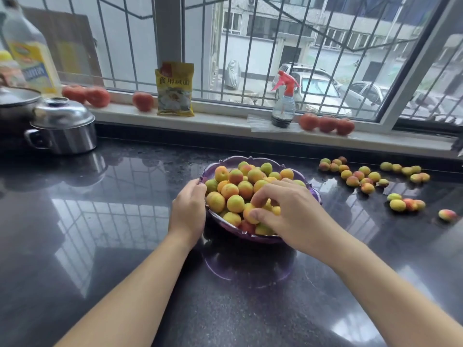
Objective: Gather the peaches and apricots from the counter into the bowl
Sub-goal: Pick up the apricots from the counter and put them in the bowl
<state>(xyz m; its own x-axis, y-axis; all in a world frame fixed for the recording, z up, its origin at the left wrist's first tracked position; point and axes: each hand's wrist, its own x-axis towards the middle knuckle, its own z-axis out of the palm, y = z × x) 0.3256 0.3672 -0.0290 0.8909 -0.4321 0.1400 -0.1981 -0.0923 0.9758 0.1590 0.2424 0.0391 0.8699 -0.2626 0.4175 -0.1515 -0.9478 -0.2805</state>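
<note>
While the left hand [188,209] curls its fingers on the rim of the purple bowl [215,163] to steady it, the right hand [283,211] sets apricots [250,212] on the heap, fingers loosely bent around them; next comes reaching right for the loose fruit [370,177] scattered on the tabletop [100,221].

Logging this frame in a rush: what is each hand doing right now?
Left hand: grips the purple bowl at its left rim.
Right hand: over the bowl, fingers curled on an apricot.
</note>
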